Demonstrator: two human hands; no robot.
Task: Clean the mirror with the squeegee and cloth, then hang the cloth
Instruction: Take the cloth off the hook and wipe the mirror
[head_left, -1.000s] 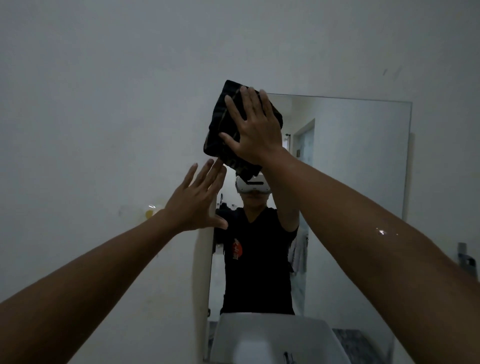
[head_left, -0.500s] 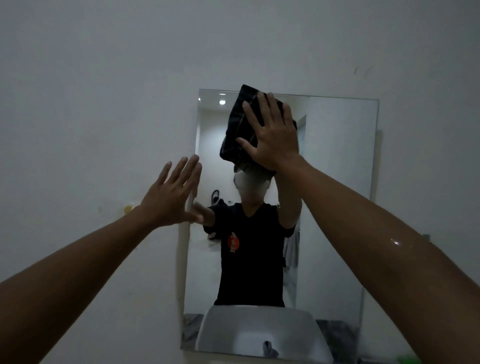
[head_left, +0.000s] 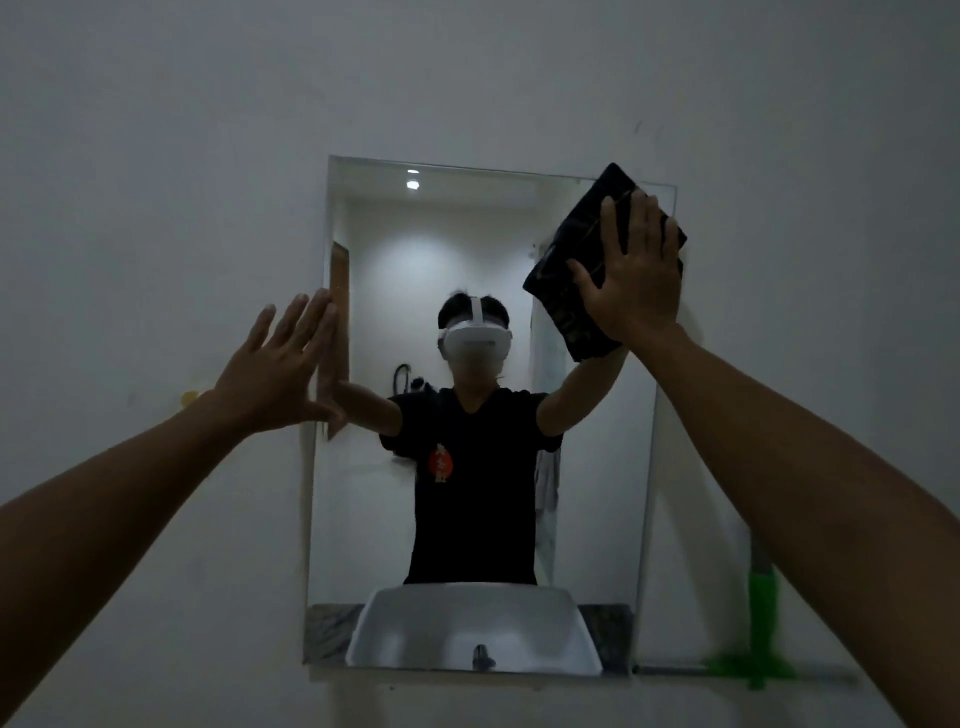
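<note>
Head view: dark folded cloth (head_left: 582, 270)

This is a home bathroom. A frameless mirror (head_left: 483, 415) hangs on a plain white wall (head_left: 156, 156), and its glass reflects a white basin (head_left: 470, 629) set on a speckled stone counter (head_left: 332, 631), with a towel hanging in the room behind. A green squeegee (head_left: 761, 629) stands just beside the mirror's lower right corner.
</note>
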